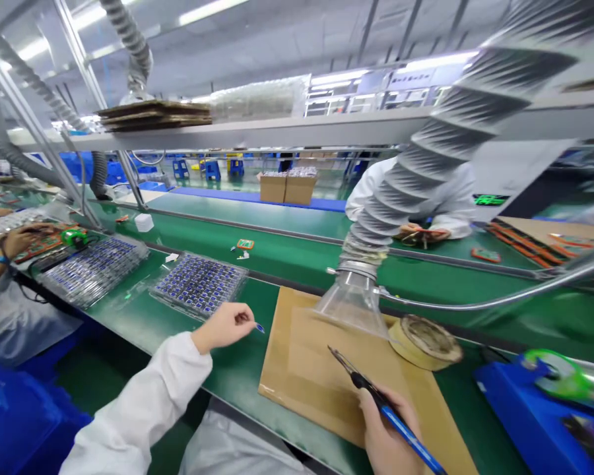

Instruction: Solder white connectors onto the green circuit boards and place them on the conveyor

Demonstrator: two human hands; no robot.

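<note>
My left hand (222, 326) is pinched shut on a small blue component (260, 327), held just above the green bench between a clear tray of blue components (199, 284) and a brown cardboard sheet (327, 369). My right hand (389, 429) grips a blue-handled soldering iron (376, 396) whose dark tip points up-left over the cardboard. A clear funnel hood (354, 300) on a ribbed grey hose hangs just beyond the iron's tip.
A tape roll (426, 340) lies on the cardboard's far right corner. A second component tray (94, 267) sits to the left, by a co-worker's hands (17, 241). Across the green conveyor (287, 254) another person in white (416, 198) works. A blue stand (534, 409) is at right.
</note>
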